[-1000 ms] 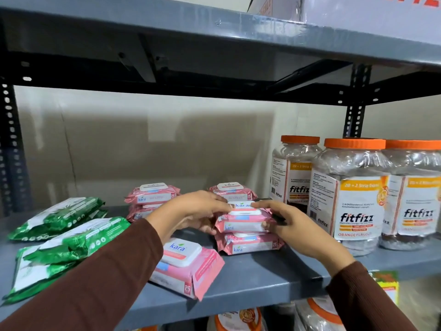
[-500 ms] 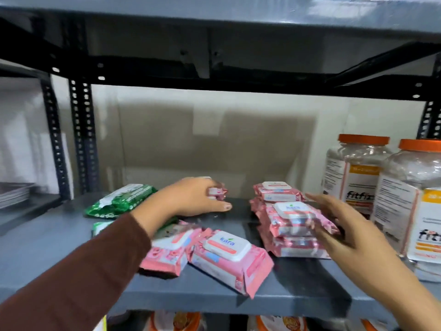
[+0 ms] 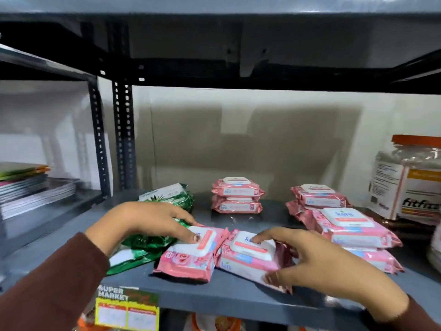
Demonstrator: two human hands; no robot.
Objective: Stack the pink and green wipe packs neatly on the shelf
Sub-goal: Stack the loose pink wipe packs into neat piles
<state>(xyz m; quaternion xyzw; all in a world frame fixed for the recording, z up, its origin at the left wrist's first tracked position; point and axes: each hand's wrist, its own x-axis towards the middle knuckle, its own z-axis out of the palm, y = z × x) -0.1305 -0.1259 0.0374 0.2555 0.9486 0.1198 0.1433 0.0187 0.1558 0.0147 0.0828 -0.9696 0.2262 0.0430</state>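
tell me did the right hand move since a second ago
Yes. The right hand left the pink stack by the fitfizz jar and moved left and toward the shelf's front edge, onto a loose pink pack.

Head view, sole camera: worn on the person, close to the grey shelf (image 3: 229, 295), facing forward, slightly downward toward the back wall (image 3: 238, 139).

Shelf (image 3: 226, 295): painted grey metal, smooth, matt. Uprights (image 3: 124, 134), centre left: dark perforated metal. Pink wipe packs (image 3: 238, 194): glossy crinkled plastic film, smooth white plastic lids. Green wipe packs (image 3: 167, 197): shiny plastic film. Jar (image 3: 410, 182), right edge: clear plastic, paper label, orange plastic lid.
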